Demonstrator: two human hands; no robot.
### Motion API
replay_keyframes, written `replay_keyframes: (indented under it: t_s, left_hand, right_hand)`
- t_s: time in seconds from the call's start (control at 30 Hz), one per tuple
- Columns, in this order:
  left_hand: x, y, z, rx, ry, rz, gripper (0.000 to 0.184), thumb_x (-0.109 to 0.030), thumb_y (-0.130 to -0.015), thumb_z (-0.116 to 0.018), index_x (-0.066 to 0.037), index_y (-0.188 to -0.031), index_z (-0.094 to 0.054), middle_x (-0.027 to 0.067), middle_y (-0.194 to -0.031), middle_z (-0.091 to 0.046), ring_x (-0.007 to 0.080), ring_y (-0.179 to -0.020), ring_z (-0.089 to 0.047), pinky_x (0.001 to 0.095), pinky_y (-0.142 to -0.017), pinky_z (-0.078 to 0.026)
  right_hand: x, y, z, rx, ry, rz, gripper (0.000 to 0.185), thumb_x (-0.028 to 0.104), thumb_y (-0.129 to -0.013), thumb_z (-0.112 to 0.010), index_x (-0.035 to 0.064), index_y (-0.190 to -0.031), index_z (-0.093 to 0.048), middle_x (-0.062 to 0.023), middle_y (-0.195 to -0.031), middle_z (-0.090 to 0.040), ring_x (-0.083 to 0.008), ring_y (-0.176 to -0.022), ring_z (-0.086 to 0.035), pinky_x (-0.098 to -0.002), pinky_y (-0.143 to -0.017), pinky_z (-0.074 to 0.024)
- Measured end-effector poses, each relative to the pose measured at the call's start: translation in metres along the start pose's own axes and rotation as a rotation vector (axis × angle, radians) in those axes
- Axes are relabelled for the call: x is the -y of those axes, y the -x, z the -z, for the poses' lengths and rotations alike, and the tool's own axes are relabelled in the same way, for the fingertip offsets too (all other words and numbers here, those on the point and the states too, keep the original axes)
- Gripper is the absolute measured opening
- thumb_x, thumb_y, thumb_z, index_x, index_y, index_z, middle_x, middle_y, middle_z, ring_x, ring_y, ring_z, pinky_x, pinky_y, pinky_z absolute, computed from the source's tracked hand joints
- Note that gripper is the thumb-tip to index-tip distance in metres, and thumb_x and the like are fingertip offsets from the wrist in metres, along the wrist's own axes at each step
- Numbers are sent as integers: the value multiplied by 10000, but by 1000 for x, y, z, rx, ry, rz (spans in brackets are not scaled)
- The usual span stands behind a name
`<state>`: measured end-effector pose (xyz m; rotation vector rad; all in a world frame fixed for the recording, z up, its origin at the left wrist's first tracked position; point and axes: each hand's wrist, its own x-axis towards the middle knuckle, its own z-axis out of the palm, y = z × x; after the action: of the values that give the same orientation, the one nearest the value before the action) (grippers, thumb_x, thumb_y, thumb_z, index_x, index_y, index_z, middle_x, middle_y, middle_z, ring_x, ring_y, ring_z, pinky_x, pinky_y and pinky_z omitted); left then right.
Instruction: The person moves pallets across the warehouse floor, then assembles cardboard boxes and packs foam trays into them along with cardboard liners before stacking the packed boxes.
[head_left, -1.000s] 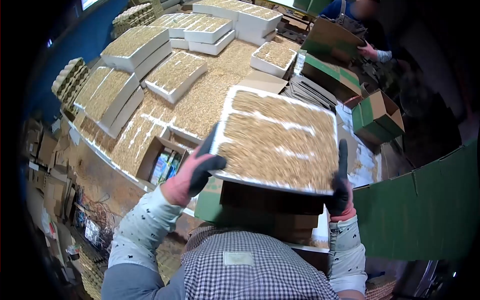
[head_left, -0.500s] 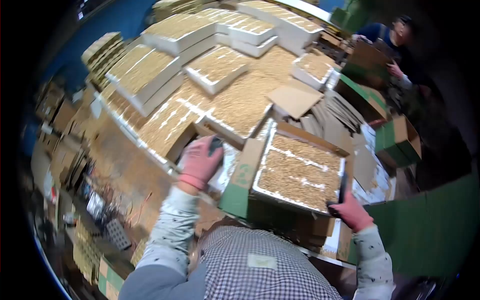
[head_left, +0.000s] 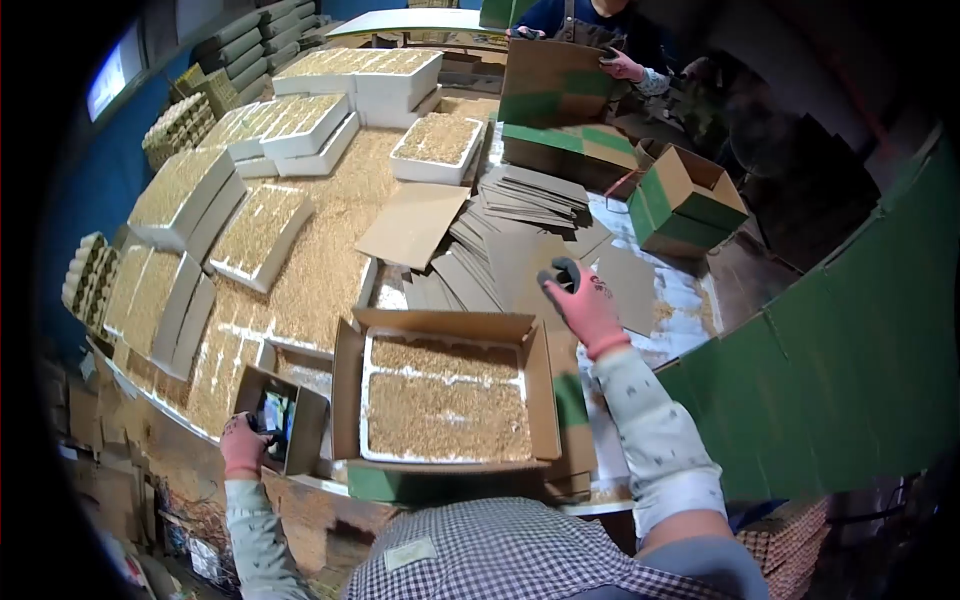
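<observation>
So the fingers of the left hand [head_left: 243, 446] are at the left edge of a small box [head_left: 312, 428] with packets [head_left: 277, 412] in it, and right of that box there's an open carton [head_left: 546, 405] with a filled tray [head_left: 365, 425] inside. That carton's left of and nearer than the right hand [head_left: 590, 312]'s fingers, which have cardboard sheets [head_left: 528, 205] beyond them and another box [head_left: 688, 228] farther back on their right. Stacked trays [head_left: 187, 318] sit well beyond the left fingers.
</observation>
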<state>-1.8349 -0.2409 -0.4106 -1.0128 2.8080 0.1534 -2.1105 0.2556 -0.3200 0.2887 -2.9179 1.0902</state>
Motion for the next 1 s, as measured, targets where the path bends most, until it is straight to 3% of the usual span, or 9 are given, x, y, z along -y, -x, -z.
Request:
replay_keyframes:
  t_s: [0.13,0.2,0.33,0.43,0.53,0.6,0.7,0.8,1.0]
  left_hand:
    - [-99,46,85,-541,470,-243,425,-199,-619,-735,-93,-1002,-582,105,-871,-620,285,-873,-589,378,-792,-458]
    - [-174,76,124,-510,303,-928,490,-239,-599,-762,-104,-1031,-575,75,-896,-609,253,-885,-581,366,-822,-441]
    - [-220,74,109,-13,107,-1025,672,-333,-510,-807,-104,-1090,-557,81,-1116,-546,260,-1059,-503,400,-931,-373]
    - [-200,79,123,-120,270,-977,681,-253,-557,-779,-84,-1169,-532,129,-1196,-511,326,-1098,-472,430,-948,-356]
    - [-185,93,145,-522,545,-869,675,-194,-589,-750,-61,-1206,-511,174,-1217,-499,351,-1079,-480,431,-915,-374]
    - [-204,99,165,-638,435,-980,563,-240,-624,-745,-52,-1115,-542,142,-1098,-548,302,-993,-526,399,-864,-404]
    - [-224,95,157,-115,-60,-1077,441,-261,-637,-752,-63,-984,-563,96,-995,-575,266,-931,-554,380,-817,-441]
    - [-231,67,95,184,-341,-1031,421,-252,-627,-760,-56,-948,-570,122,-1002,-588,288,-971,-563,356,-816,-465]
    - [-227,50,76,304,-153,-1286,451,-161,-716,-695,-41,-1124,-544,150,-1144,-566,330,-1089,-521,400,-901,-439]
  right_hand:
    - [-72,-57,-97,-3,247,-678,1183,782,-611,-546,48,-1435,-119,-303,-1390,-253,-446,-1261,-298,-574,-1011,-236]
    - [-83,-71,-134,113,294,-875,1217,794,-608,-535,13,-1428,-91,-292,-1423,-209,-459,-1289,-254,-601,-1018,-197]
    - [-111,-100,-160,27,337,-337,920,501,-730,-584,-53,-1370,-223,-286,-1316,-391,-387,-1167,-462,-482,-975,-360]
    - [-52,-93,-81,-192,561,-18,411,183,-762,-547,-28,-1112,-509,-153,-845,-630,-319,-785,-621,-433,-682,-493]
    - [66,-8,13,-334,377,535,345,137,-725,-557,58,-1061,-546,-97,-869,-605,-276,-754,-587,-374,-624,-494]
    - [119,57,24,87,332,914,281,132,-699,-565,121,-980,-574,-78,-790,-539,-260,-725,-563,-365,-598,-480]
    - [102,130,-29,780,553,900,187,184,-800,-523,93,-952,-581,-111,-862,-571,-263,-816,-601,-347,-690,-495]
    - [73,128,-46,941,280,727,244,230,-831,-509,71,-1003,-580,-122,-986,-590,-271,-899,-602,-352,-771,-479]
    - [93,113,25,331,331,584,351,319,-737,-640,57,-965,-591,-114,-917,-589,-277,-886,-568,-361,-789,-455]
